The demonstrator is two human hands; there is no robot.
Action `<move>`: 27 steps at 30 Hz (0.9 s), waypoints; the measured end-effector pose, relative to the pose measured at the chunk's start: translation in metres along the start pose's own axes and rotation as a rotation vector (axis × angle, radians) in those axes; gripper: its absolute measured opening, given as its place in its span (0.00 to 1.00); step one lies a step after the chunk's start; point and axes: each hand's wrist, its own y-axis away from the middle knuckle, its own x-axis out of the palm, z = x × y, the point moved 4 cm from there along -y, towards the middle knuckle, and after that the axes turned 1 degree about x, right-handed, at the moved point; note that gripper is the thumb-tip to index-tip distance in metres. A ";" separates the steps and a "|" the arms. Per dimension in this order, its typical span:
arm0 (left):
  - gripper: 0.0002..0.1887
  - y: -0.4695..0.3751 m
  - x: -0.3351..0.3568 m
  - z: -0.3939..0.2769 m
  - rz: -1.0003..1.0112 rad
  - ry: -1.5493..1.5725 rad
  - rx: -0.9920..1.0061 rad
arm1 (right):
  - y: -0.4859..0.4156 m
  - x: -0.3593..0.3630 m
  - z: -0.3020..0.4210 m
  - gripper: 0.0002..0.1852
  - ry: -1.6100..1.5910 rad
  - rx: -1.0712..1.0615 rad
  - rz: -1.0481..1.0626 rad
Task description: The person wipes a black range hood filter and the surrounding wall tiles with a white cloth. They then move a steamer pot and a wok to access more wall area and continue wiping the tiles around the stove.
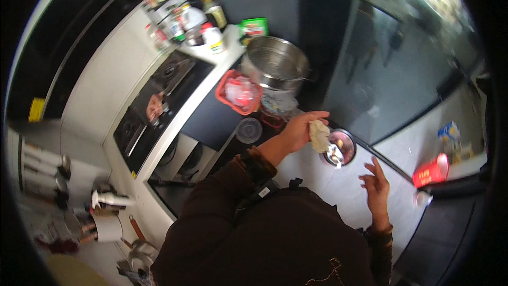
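My left hand (pixel 298 130) is stretched forward with a crumpled beige wad (pixel 319 136), cloth or paper, in its fingers. Just past the wad, a round waste bin (pixel 354 151) with pinkish contents or lining stands on the pale floor. Something white and shiny (pixel 335 155) lies across the bin's near left side; I cannot tell what it is. To the right of the bin, my right hand (pixel 376 186) is raised with its fingers apart and holds nothing.
Left of the bin are a steel pot (pixel 274 63), a red plastic basket (pixel 239 92) with bagged items and a round clear container or lid (pixel 249 130). A gas stove (pixel 158 103) lines the left counter. A red tub (pixel 431 171) lies beyond the door track at right.
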 end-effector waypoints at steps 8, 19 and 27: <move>0.29 0.115 -0.061 -0.078 -0.286 0.167 0.337 | -0.082 0.275 0.099 0.28 0.156 -0.586 0.558; 0.31 0.251 -0.176 -0.134 -0.876 -0.118 0.370 | -0.191 0.392 0.065 0.21 -0.197 -0.092 0.763; 0.23 0.337 -0.229 -0.098 -1.327 0.240 0.388 | -0.257 0.461 0.057 0.23 -0.261 0.170 0.811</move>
